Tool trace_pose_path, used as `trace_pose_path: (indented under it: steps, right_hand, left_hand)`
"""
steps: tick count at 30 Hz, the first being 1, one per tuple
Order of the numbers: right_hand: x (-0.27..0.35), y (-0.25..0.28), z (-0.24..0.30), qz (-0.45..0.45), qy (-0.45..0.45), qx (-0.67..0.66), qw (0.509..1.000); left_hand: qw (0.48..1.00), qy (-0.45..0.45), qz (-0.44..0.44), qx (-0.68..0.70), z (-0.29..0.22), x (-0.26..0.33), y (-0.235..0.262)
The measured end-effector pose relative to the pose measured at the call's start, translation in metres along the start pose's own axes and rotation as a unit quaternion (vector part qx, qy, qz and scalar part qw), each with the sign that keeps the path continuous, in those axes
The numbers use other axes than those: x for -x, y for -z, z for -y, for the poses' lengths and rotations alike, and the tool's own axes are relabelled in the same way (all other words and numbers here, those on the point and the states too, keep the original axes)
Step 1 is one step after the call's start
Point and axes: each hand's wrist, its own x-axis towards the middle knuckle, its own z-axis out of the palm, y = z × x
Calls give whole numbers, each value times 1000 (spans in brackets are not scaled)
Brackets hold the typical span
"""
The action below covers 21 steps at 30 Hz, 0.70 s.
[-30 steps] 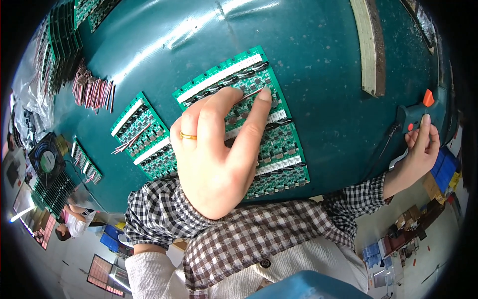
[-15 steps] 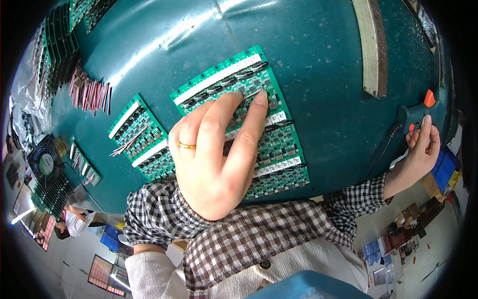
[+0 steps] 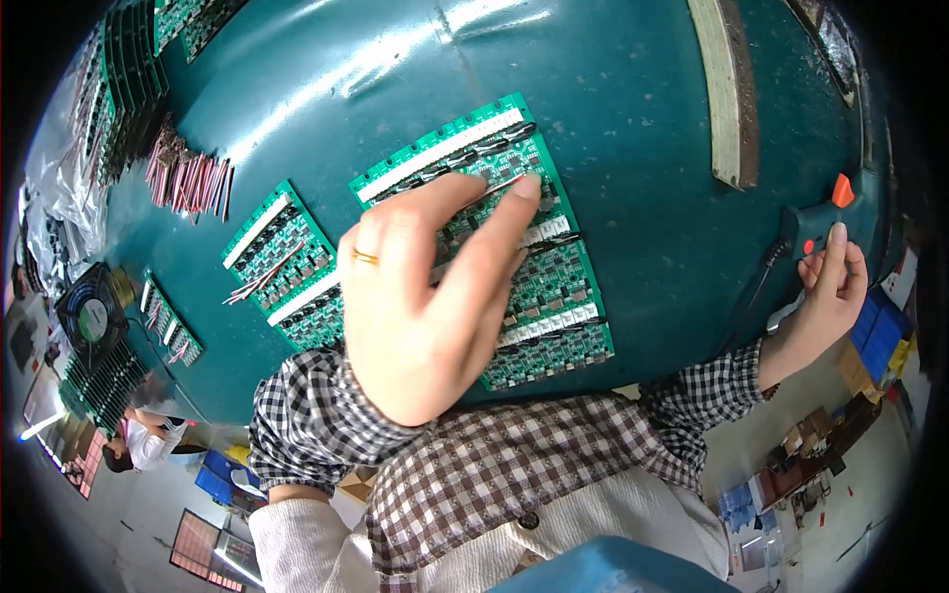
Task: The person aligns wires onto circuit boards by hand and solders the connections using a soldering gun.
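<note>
A green circuit board panel (image 3: pixel 568 287) with white connector strips and black parts lies in front of me on the table. Over its left half rests my left hand (image 3: pixel 425 287), palm down, a ring on one finger. Between its thumb and index fingertip runs a thin reddish wire (image 3: pixel 502 186), pinched just above the board. Part of the panel is hidden beneath that hand. Far to the right, my right hand (image 3: pixel 835 282) has its fingers curled at a dark green device (image 3: pixel 822 225) with an orange tip and a red button. What those fingers grip, if anything, cannot be made out.
Left of the panel lies a smaller board (image 3: pixel 287 252) with loose wires on it. Beyond are a wire bundle (image 3: pixel 188 178), stacked boards (image 3: pixel 129 74) and a black fan (image 3: pixel 91 311). A long wooden strip (image 3: pixel 727 99) lies at right. Another person (image 3: pixel 153 440) is in the background.
The view has shifted slightly. My left index finger is more bent, and the wire remains between its tip and the thumb. The right hand stays by the dark green device.
</note>
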Motion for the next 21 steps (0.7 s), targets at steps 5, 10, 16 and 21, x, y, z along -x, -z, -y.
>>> trace_pose_path:
  steps: [5,10,16,21]
  right_hand:
    - [26,4,23,15,55,50,997]
    - [75,0,57,167,70,16,983]
    - [98,-26,63,484,150,-67,859]
    - [94,-21,87,576,112,-147,796]
  left_hand:
    - [998,26,-62,12,25,-21,13]
    - [989,68,-27,131,36,-35,18]
    - [873,202,-4,445,13,-17,53]
    - [736,247,-68,627,6,26,62]
